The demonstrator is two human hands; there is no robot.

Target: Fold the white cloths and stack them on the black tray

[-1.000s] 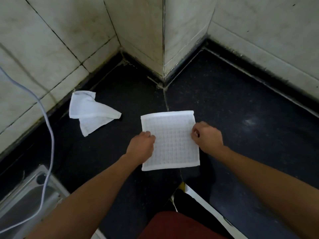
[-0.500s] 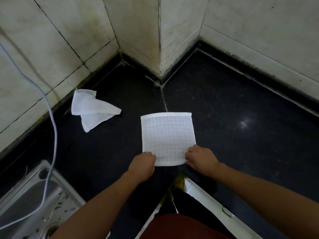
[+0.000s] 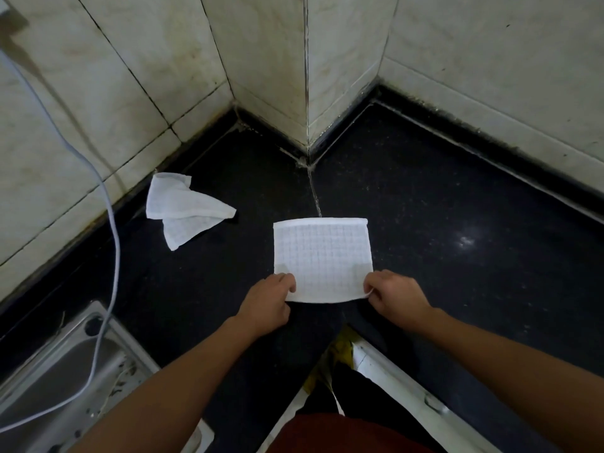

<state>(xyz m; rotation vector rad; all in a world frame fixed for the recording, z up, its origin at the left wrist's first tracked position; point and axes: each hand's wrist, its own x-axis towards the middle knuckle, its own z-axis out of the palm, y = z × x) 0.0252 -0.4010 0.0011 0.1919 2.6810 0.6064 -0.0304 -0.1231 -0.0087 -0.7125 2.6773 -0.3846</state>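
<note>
Looking forward and down from head height, close above the black speckled stone counter (image 3: 457,197), facing the pale tiled wall corner (image 3: 307,93), framing left grip (image 3: 266,305) and right grip (image 3: 395,295) centrally.

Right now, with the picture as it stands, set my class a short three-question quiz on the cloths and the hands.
1. True or false: the left hand and the right hand each pinch a near corner of the flat cloth.
2. Where does the crumpled cloth lie? A) to the left of the flat cloth, apart from it; B) on top of the flat cloth; C) in the right hand.
3. How many white cloths are in view?

Key: 1 true; 2 A; 3 two.
</note>
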